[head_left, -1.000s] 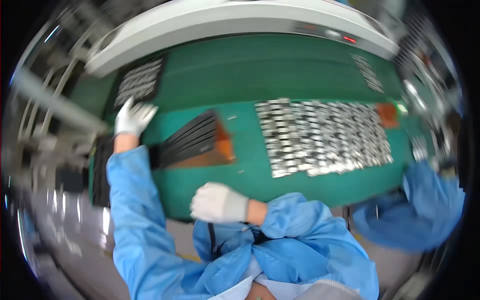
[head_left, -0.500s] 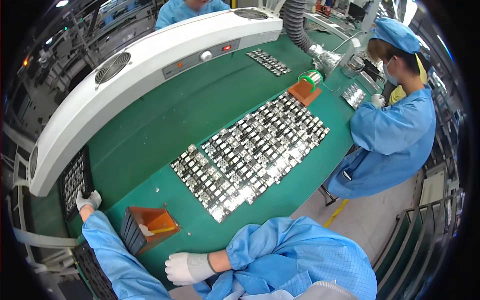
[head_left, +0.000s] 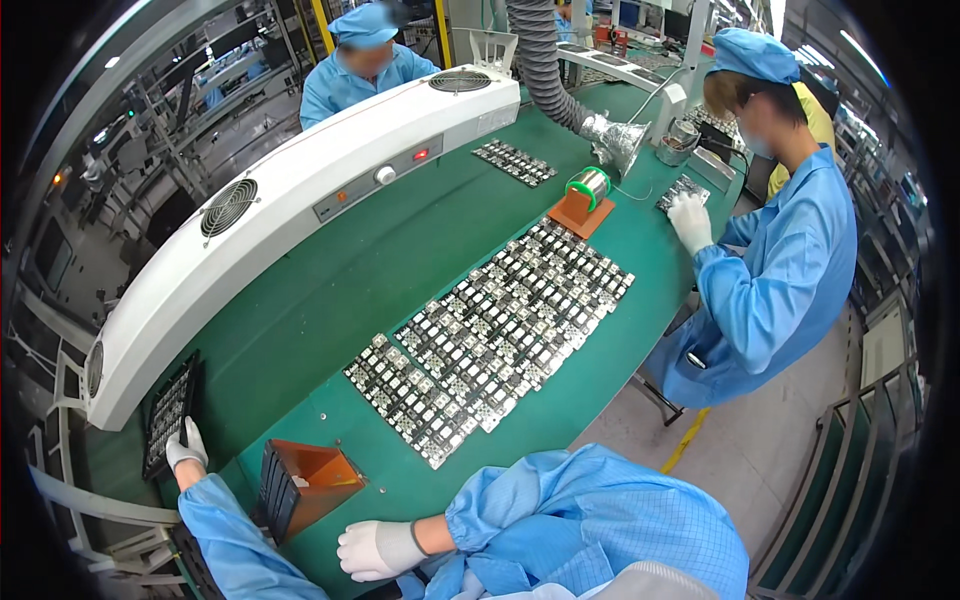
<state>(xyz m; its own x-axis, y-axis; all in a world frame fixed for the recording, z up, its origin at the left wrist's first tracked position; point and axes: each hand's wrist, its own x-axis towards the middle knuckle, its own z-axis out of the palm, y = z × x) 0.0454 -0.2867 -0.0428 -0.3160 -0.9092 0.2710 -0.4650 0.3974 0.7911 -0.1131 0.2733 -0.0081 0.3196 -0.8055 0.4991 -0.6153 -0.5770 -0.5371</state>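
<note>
At the far left, my white-gloved left hand (head_left: 187, 447) has hold of the near right edge of a black tray (head_left: 165, 418) filled with small circuit boards. The tray stands under the low end of the white fan unit. My right hand (head_left: 378, 549), also gloved, rests at the near table edge with its fingers curled in; nothing shows in it. Between my hands sits an orange-brown bin (head_left: 325, 473) with dark slotted side and something pale inside. Several panels of circuit boards (head_left: 490, 330) lie edge to edge across the middle of the green table.
The long white fan unit (head_left: 290, 180) arches over the back of the green table (head_left: 290, 350). A solder spool (head_left: 590, 185) on an orange stand and a foil-wrapped duct (head_left: 612, 140) are beyond the panels. Coworkers sit at right (head_left: 780, 240) and behind the unit (head_left: 360, 70).
My view has shifted, so the table sits differently in it. My left hand stays on the tray, which looks more tilted. The coworker at right has raised a gloved hand over a board panel.
</note>
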